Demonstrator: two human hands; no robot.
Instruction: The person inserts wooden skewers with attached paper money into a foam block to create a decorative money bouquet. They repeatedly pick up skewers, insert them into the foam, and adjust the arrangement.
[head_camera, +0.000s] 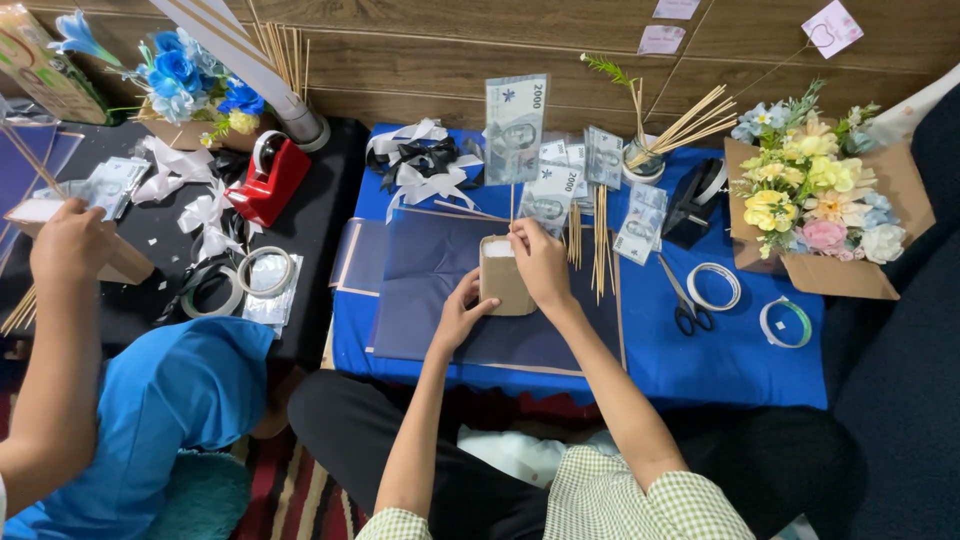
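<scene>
— What do my right hand (540, 265) fingers cover?
— The top edge of the brown block (503, 277); the banknote stick's (512, 205) foot vanishes behind them.

— And my left hand (462, 312)?
— Its palm masks the block's lower left corner. Beyond the fingertips, the banknotes' (550, 180) print is too small to tell.

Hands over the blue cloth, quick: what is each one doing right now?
Left hand: closed on the side of the small brown cardboard box.
Right hand: fingers pinched at the box's top; what it pinches cannot be told.
</scene>
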